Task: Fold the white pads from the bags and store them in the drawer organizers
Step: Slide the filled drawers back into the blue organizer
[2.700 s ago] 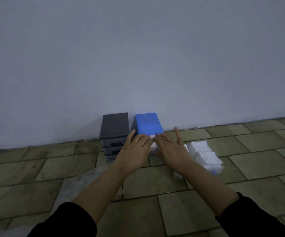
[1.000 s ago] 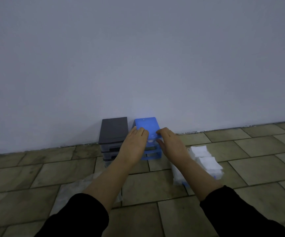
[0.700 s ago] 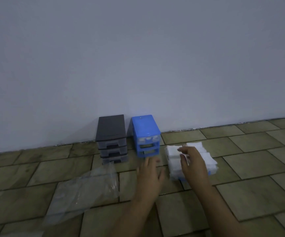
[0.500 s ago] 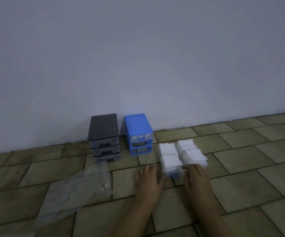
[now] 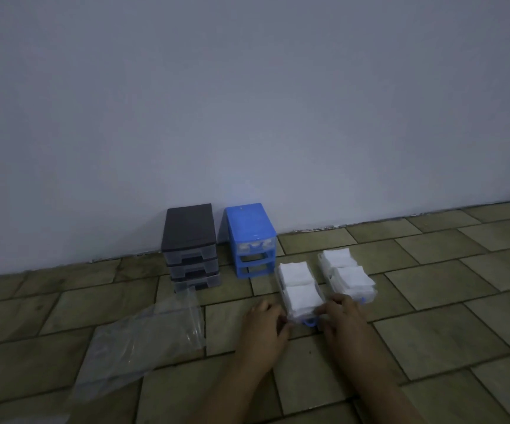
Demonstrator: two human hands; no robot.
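Two clear drawers with blue handles lie on the tiled floor, both filled with folded white pads. My left hand point(image 5: 265, 321) and my right hand point(image 5: 343, 315) curl their fingers round the near corners of the left drawer point(image 5: 299, 289), on either side of its blue handle point(image 5: 308, 322). The right drawer point(image 5: 348, 275) lies just beyond my right hand. The blue drawer organizer point(image 5: 252, 237) stands against the wall with its top drawer in place, white pads showing through it, and two open slots below. Beside it stands a black organizer point(image 5: 190, 240) with three clear drawers.
A crumpled clear plastic bag point(image 5: 146, 338) lies on the floor to the left of my left hand. A plain wall point(image 5: 247, 102) rises right behind the organizers. Olive floor tiles point(image 5: 449, 301) stretch to the right.
Both hands left the blue organizer's top drawer and came back toward me. They now grip the near end of the left drawer on the floor.
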